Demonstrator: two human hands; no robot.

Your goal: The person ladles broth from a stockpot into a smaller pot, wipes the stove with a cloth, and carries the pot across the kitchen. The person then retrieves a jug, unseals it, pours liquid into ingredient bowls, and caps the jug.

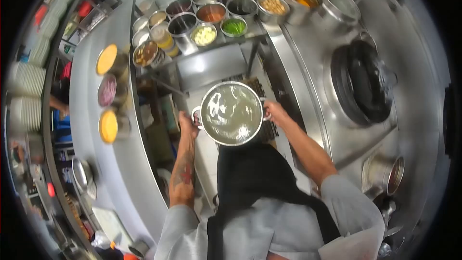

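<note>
Between my two hands I hold a round metal pot (232, 113) in front of my black apron, above the floor of the aisle. A greenish, shiny liquid fills much of it, with bright reflections on its surface. My left hand (188, 124) is closed around the handle on the left side. On the opposite side, my right hand (274, 112) grips the other handle. The pot looks roughly level.
Several metal containers of ingredients, among them chopped greens (234, 27), stand ahead. On the left counter (89, 110) are containers of orange food (109, 126) and chopped onion (107, 90). A black wok (363, 82) sits on the right stove. Plates (26, 114) are stacked far left.
</note>
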